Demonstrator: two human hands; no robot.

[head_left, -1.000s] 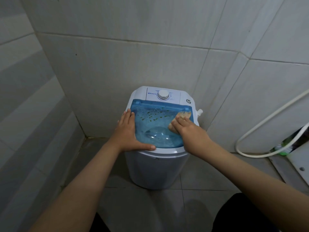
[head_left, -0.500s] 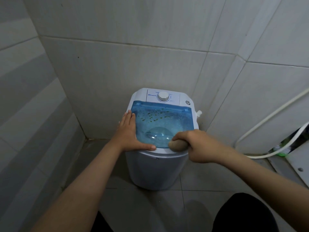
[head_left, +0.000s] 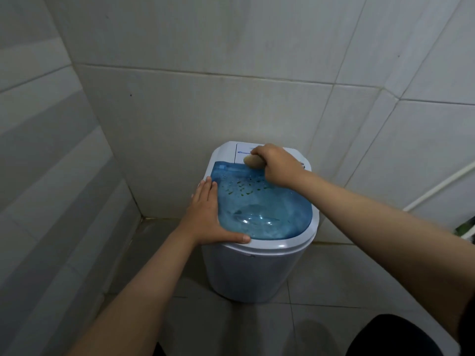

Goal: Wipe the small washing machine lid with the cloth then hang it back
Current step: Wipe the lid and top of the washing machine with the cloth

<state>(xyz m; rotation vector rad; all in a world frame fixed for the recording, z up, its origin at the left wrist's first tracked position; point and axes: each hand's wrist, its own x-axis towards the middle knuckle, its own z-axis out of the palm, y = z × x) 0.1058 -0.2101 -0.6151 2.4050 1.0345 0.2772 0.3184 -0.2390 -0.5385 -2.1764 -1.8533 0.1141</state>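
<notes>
A small white washing machine (head_left: 257, 273) stands on the floor in a tiled corner. Its translucent blue lid (head_left: 282, 211) is closed and carries small green specks near the back. My right hand (head_left: 276, 164) is shut on a bunched beige cloth (head_left: 253, 161), pressed on the white control panel at the lid's back edge; the hand hides the dial. My left hand (head_left: 209, 217) lies flat on the machine's left rim, fingers together, thumb along the front edge, holding nothing.
Tiled walls close in behind and to the left of the machine. A white hose (head_left: 442, 186) runs along the right wall, with something green (head_left: 466, 226) at the far right edge. Grey floor tiles (head_left: 231, 325) lie in front.
My right hand with the cloth went from the lid's back right to its front edge, then up to the control panel at the back. The left hand stayed on the left rim.
</notes>
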